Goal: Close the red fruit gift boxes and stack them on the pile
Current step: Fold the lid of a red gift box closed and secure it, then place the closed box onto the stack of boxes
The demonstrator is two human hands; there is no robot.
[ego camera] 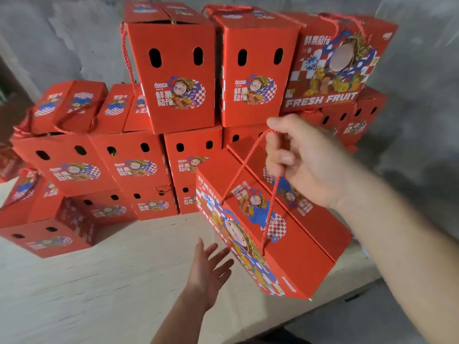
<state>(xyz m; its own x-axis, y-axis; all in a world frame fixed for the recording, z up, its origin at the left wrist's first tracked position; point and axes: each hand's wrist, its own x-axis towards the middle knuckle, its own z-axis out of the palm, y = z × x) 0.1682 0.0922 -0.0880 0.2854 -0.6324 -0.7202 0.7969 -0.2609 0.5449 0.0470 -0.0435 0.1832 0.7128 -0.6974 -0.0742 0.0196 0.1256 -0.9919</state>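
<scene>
Right now the closed red gift box [270,227] hangs tilted from its rope handle [269,194], pinched in the right hand [305,162] — long axis running toward the pile [173,120] behind. Nearer its low corner, the left hand [211,271] — fingers spread — waits just beside.

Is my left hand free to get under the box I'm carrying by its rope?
Probably yes. Your left hand is open beside the hanging box, nothing lies between them, and the right hand holds the rope handle.
</scene>
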